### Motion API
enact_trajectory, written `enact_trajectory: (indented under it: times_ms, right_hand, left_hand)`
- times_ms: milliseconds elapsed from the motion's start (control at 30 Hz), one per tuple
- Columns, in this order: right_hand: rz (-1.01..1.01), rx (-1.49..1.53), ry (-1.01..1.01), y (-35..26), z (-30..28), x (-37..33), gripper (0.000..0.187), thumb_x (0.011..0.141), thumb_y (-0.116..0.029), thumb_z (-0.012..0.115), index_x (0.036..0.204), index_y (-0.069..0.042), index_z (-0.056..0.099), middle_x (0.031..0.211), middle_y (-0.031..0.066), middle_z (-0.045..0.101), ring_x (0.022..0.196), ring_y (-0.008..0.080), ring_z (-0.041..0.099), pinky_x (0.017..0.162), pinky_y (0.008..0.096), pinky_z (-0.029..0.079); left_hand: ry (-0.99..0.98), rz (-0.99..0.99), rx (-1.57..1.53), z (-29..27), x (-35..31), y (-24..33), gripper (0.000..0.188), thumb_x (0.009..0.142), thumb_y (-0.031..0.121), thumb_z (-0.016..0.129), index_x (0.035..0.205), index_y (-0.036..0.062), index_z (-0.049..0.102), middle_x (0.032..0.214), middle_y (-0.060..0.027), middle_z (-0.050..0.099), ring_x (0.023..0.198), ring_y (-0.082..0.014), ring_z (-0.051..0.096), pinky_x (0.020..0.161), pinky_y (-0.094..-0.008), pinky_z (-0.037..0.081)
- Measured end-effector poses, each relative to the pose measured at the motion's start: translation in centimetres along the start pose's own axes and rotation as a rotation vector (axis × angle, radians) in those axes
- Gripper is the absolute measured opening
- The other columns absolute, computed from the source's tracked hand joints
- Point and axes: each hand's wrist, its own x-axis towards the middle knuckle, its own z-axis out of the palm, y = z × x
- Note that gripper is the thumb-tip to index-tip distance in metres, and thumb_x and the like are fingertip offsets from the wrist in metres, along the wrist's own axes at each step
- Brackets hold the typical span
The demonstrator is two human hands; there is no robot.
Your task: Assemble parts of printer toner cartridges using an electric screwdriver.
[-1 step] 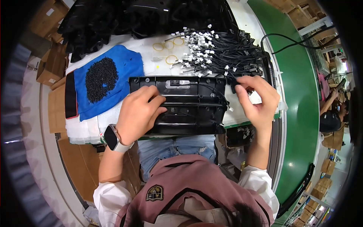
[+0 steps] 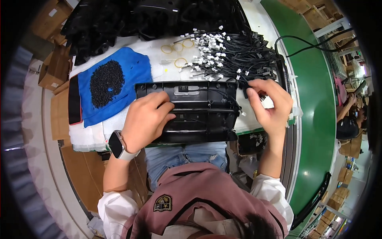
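Note:
Two long black plastic panels (image 2: 191, 104) lie one behind the other before me, hollow side up. The far one has a light recess with a small black connector (image 2: 183, 89) in it. From there a thin black cable (image 2: 223, 94) runs to the right end, where a white plug (image 2: 242, 113) sticks out. My left hand (image 2: 147, 117) grips the panels' left part with bent fingers, covering that part. Past the right end, my right hand (image 2: 272, 101) is pinched, thumb and forefinger nearly together. A small dark piece shows at its fingertips, too unclear to name.
Behind the panels lies a heap of black cables (image 2: 246, 55) with white plugs. Yellow rings (image 2: 180, 62) lie beside it. On the left a blue cloth (image 2: 137, 65) bears small black pieces (image 2: 106, 83). Large black parts (image 2: 159, 20) fill the back. A green surface (image 2: 312, 119) stretches along the right.
The far panel's back edge has shifted slightly toward me. My right hand has moved very little, and my left hand stays on the panels.

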Motion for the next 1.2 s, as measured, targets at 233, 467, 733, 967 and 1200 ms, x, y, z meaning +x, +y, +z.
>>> enact_trajectory:
  times_ms: [233,467,733,967,1200]
  right_hand:
    - [0.057,0.003,0.191,0.7,0.3,-0.2,0.007,0.075,0.001,0.067,0.083,0.001,0.067,0.07,0.0071,0.065,0.058,0.0128,0.059,0.056,0.0222,0.046]
    - [0.069,0.252,0.439,-1.7,0.4,0.5,0.008,0.082,0.004,0.063,0.09,0.006,0.065,0.07,0.0071,0.063,0.062,0.0102,0.058,0.059,0.0197,0.045]
    - [-0.023,0.542,0.167,-7.1,6.7,0.9,0.01,0.085,0.005,0.056,0.094,0.008,0.06,0.071,0.0107,0.06,0.059,0.0127,0.053,0.054,0.0214,0.044]
    - [-0.652,0.39,-0.69,-18.3,19.7,-2.3,0.012,0.068,0.004,0.066,0.077,-0.003,0.063,0.064,0.0073,0.058,0.055,0.0221,0.058,0.048,0.0285,0.045]
    - [-0.914,0.329,-0.697,-22.9,29.1,-2.4,0.011,0.069,0.0,0.068,0.078,-0.005,0.063,0.059,0.0068,0.055,0.048,0.0218,0.053,0.045,0.0317,0.042]
  left_hand:
    - [0.098,0.067,-0.008,-0.7,-1.7,1.0,0.022,0.063,0.004,0.072,0.081,0.0006,0.06,0.082,-0.0089,0.056,0.07,-0.0265,0.06,0.058,-0.0341,0.048]
    - [0.41,0.029,0.016,-2.6,-5.1,1.5,0.028,0.057,-0.001,0.072,0.082,-0.0022,0.061,0.078,-0.0112,0.056,0.065,-0.027,0.059,0.054,-0.034,0.047]
    - [1.126,-0.68,0.131,-8.5,-21.9,0.0,0.015,0.073,0.001,0.072,0.085,-0.006,0.066,0.085,-0.0073,0.061,0.076,-0.0134,0.056,0.066,-0.0225,0.044]
    - [1.837,-1.264,0.015,-1.1,-51.7,-4.6,0.012,0.079,0.005,0.073,0.087,-0.0027,0.071,0.075,-0.0013,0.064,0.066,-0.0081,0.055,0.062,-0.0222,0.044]
    - [1.845,-1.912,-0.123,15.1,-61.0,-11.6,0.013,0.07,0.011,0.08,0.066,0.0021,0.071,0.065,-0.0036,0.063,0.062,-0.0129,0.055,0.066,-0.0316,0.047]
